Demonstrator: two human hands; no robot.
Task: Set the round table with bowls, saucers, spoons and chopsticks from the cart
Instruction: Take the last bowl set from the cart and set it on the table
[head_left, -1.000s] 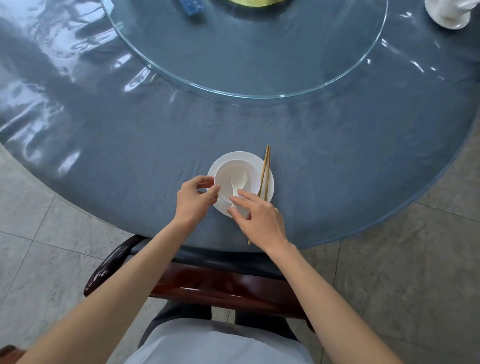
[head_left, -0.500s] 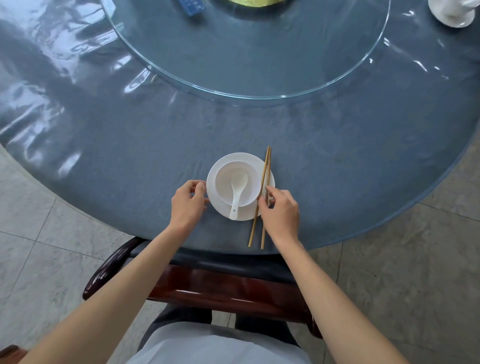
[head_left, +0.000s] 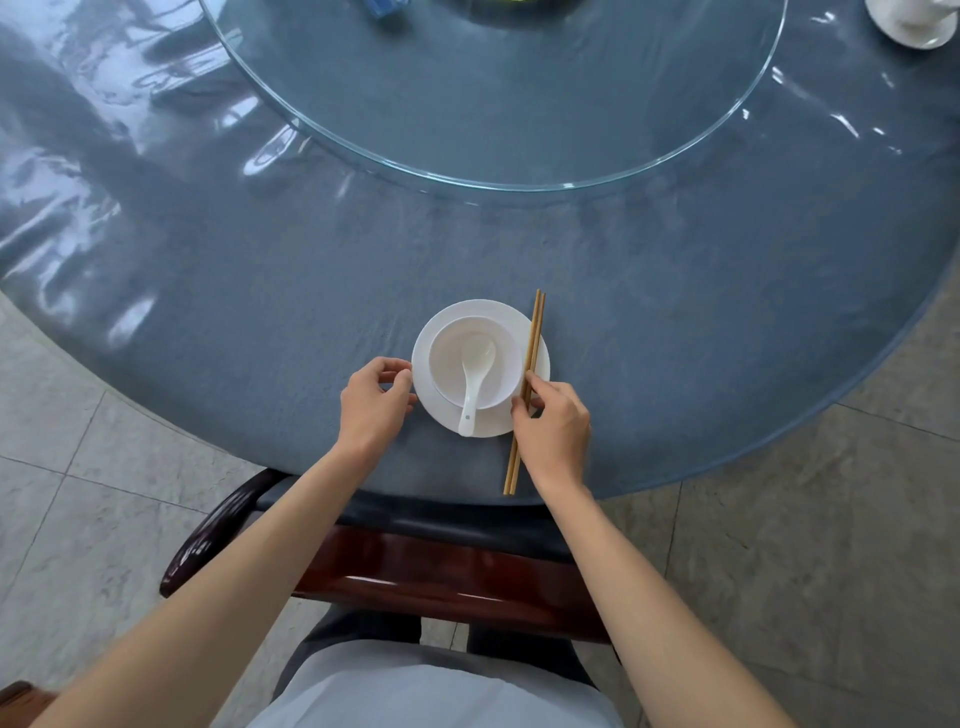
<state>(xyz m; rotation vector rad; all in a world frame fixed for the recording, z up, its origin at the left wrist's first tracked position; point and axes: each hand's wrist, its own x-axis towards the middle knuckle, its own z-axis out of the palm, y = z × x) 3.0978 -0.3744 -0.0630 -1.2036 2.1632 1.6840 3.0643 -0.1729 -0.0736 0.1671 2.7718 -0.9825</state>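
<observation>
A white saucer sits on the round table, directly between your two hands. A white bowl stands on it, and a white spoon lies in the bowl with its handle pointing back toward you, over the saucer's near rim.

Your right hand now pinches a pair of wooden chopsticks between thumb and fingertips. A second ago it was reaching into the bowl at the spoon; it has since shifted outward to the chopsticks, which lie across the saucer's right edge and reach from beyond your fingers back to the table's rim beside your wrist.

Your left hand is loosely curled, its fingertips touching the saucer's left rim, as before.

The spoon looks settled, so straightening the chopsticks appears to be the last touch for this setting.

Beyond your hands lies a glass turntable. A dark wooden chair stands under your forearms.
</observation>
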